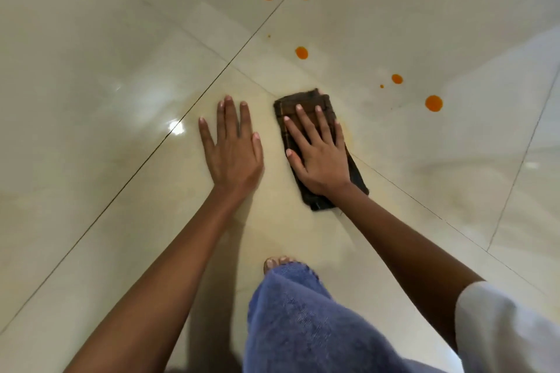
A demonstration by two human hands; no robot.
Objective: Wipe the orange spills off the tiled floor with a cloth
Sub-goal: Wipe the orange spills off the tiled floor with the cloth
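Brown cloth (321, 148), soft and limp, lies folded on the floor (91, 70) under my right hand (318, 157), fingers flat (left hand (233, 148) flat, braced beside); pressing its middle should stop bunching near orange spills (433, 103).

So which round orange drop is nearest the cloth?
The drop just beyond the cloth, off its far end; the other drops lie farther right or farther away.
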